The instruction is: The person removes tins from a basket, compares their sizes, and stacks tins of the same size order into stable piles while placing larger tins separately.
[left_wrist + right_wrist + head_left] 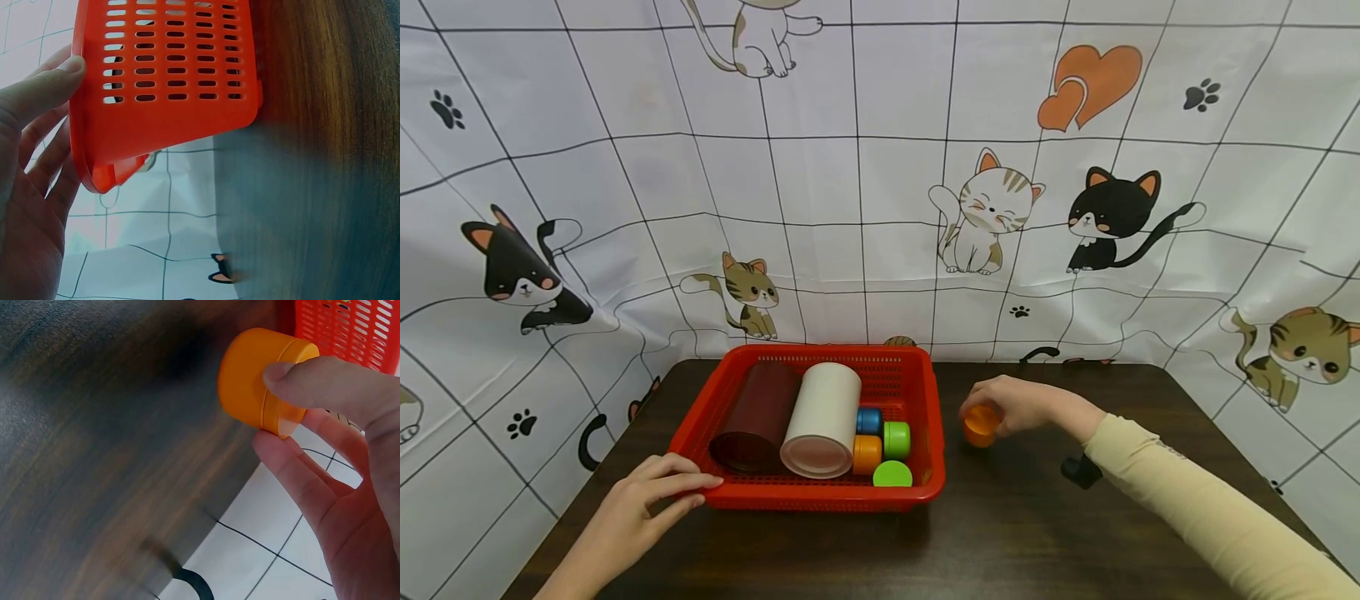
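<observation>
A dark brown wooden table (1037,542) fills the lower part of the head view, its grain running in streaks and a bluish sheen lying on it in the left wrist view. Behind the table and along both sides hangs a white sheet (820,183), softly wrinkled and ruled with black lines into a wavy grid. It is printed with cartoon cats (987,208), a pair of orange hearts (1101,79) and dark paw prints (1202,96); some of the figures are cut off by the table's back edge.

On the table stands a red basket (820,500) with slotted walls. Inside, a dark brown cylinder (760,412) and a white cylinder (823,417) lie side by side, with four small containers (896,440) in blue, green and orange to their right. The left hand (643,508) pinches the basket's rim at the near left corner, thumb outside. To the right of the basket, the right hand (1018,402), below a pale yellow sleeve (1195,500), holds an orange jar (247,381) between thumb and fingers, its grip closed only to the jar's width; whether the jar touches the table I cannot tell
</observation>
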